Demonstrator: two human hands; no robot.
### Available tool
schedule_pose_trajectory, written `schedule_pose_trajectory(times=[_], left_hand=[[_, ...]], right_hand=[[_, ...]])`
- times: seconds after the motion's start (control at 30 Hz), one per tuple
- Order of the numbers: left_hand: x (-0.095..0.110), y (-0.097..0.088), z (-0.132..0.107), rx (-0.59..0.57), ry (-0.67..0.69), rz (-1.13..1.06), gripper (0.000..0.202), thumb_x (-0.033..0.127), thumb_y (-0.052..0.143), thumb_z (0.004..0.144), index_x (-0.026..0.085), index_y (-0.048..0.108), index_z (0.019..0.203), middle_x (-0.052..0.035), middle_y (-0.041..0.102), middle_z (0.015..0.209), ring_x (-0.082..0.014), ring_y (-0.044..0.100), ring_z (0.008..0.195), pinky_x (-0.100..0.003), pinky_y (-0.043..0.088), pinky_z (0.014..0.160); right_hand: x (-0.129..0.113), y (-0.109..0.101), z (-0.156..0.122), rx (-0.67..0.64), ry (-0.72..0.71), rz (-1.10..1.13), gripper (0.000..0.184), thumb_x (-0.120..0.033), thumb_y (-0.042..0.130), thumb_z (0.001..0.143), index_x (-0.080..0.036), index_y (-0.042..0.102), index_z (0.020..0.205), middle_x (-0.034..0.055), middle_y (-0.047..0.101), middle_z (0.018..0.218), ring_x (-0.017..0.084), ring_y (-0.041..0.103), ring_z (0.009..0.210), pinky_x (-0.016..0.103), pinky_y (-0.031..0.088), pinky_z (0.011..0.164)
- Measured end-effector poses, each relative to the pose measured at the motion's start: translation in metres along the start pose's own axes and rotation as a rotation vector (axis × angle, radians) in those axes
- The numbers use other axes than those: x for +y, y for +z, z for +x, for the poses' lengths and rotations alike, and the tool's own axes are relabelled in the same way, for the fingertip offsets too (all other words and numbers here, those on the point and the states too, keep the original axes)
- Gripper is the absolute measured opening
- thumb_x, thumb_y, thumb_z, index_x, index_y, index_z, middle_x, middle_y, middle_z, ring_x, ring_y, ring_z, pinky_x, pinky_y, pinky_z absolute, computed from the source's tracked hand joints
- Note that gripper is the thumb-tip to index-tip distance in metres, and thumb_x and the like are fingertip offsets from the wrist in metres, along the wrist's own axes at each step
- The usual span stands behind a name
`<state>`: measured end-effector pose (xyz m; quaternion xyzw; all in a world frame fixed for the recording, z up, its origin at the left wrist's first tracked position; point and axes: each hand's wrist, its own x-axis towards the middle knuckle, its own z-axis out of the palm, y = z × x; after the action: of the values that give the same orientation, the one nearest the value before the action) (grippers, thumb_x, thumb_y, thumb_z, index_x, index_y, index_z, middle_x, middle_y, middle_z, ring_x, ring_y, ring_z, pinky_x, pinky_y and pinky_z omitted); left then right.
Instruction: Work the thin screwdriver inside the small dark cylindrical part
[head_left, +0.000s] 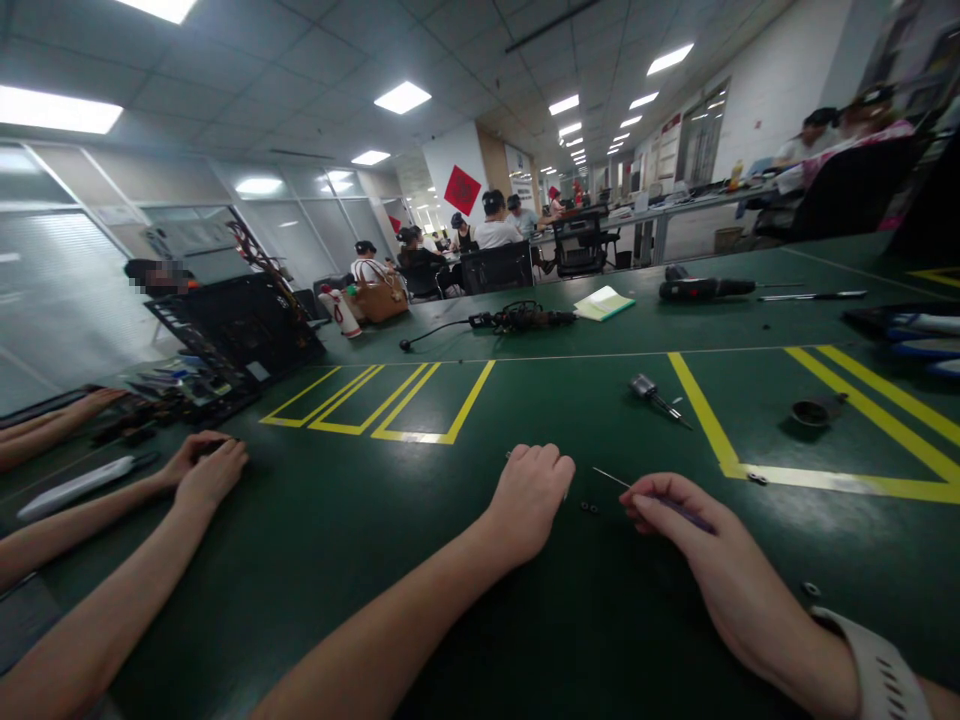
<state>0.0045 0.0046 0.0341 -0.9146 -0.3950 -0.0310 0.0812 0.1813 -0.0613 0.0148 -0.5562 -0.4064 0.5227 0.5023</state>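
Note:
My right hand point(694, 525) grips a thin screwdriver point(611, 477) with a dark purple handle, its slim metal shaft pointing left toward my other hand. My left hand point(532, 500) is closed above the green table, and small bits of something peek out past its fingers; what it holds is mostly hidden. Between the hands lie small dark nut-like parts point(590, 508). Beyond my right hand rests a metal part with a thin shaft point(656, 398). Farther right sits a round metal cup-shaped part point(816, 410). Another small ring point(810, 590) lies near my right wrist.
Yellow tape outlines point(465, 405) mark the green table point(337, 560). Toward the back are a cabled black tool point(525, 318), a notepad point(604, 303), a power drill point(705, 287) and a pen point(814, 296). A co-worker's hands point(210, 465) handle something dark at left, near a white tool point(79, 487).

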Motion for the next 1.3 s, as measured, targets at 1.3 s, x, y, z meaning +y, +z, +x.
schedule_pose_trajectory(times=[1.3], left_hand=[[0.008,-0.015,-0.002,-0.129,-0.088,-0.296,0.038,0.052,0.047,0.082,0.02,0.055,0.101,-0.0066,0.054,0.097,-0.0228,0.052,0.086,-0.034,0.046,0.07]], right_hand=[[-0.001,0.0,-0.001,0.002,-0.003,-0.112,0.016,-0.036,0.06,0.076,-0.025,0.065,0.086,0.0013,0.066,0.089,0.025,0.06,0.09,0.039,0.045,0.078]])
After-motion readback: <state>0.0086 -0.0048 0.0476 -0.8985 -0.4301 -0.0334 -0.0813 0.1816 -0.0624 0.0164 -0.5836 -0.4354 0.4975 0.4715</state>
